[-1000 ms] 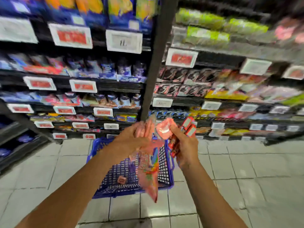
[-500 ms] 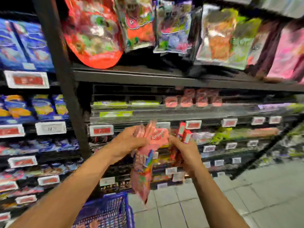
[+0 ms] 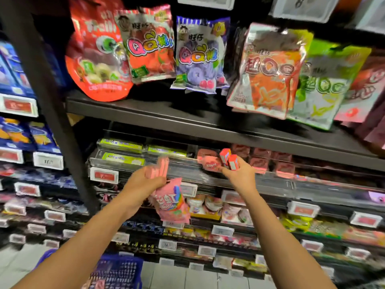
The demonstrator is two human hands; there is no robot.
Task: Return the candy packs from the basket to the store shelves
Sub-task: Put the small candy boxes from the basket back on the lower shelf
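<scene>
Candy packs are split between both hands, raised in front of the store shelves [image 3: 208, 126]. Left hand [image 3: 143, 182] closed around a pink pack with rainbow print [image 3: 171, 202], which hangs down below the fist; a bundle of pink sticks [image 3: 160, 167] rises above the same grip, blurred. Right hand [image 3: 239, 174] closed on several small items: a flat pink pack [image 3: 210, 163] pinched at the fingertips and two small red boxes [image 3: 229, 158] standing up behind it. The flat pink pack sits against the clear front rail of the middle shelf, just beside similar pink packs [image 3: 281, 165] already lined up there; whether it touches them cannot be told.

Same shelf, further left: green flat packs [image 3: 123, 158] in a row. Upper shelf holds large hanging bags: a red bag [image 3: 95, 59], an orange-red bag [image 3: 150, 46], a purple bag [image 3: 198, 55], then an orange bag [image 3: 268, 71] and a green bag [image 3: 325, 86], tilted forward. White-and-red price tags [image 3: 104, 175] run along the shelf edges. Blue basket [image 3: 118, 272] on the tiled floor at lower left, below the left forearm; contents are too blurred to make out.
</scene>
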